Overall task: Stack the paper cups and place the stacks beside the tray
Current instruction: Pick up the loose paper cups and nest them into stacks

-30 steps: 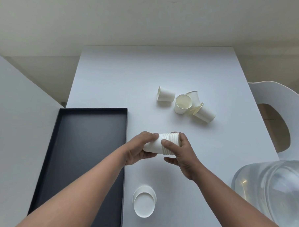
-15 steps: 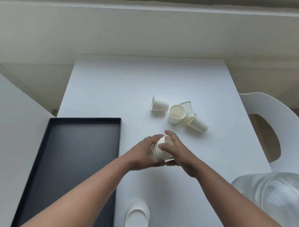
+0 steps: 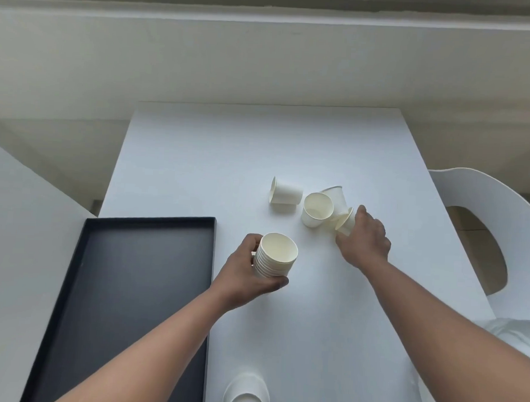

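My left hand grips a stack of white paper cups, mouth up, just right of the black tray. My right hand is closed around a loose cup lying on its side at the right end of the cluster. An upright cup, a cup behind it and a cup on its side remain loose farther back. Another stack stands upside down near the front edge, beside the tray.
The white table stretches away behind the cups. A white chair stands at the right. A clear water bottle sits at the lower right, close to my right forearm. A wall runs along the far side.
My right hand left the stack and reached right and back onto a loose cup. My left hand turned the stack upright and holds it alone. The view shifted forward.
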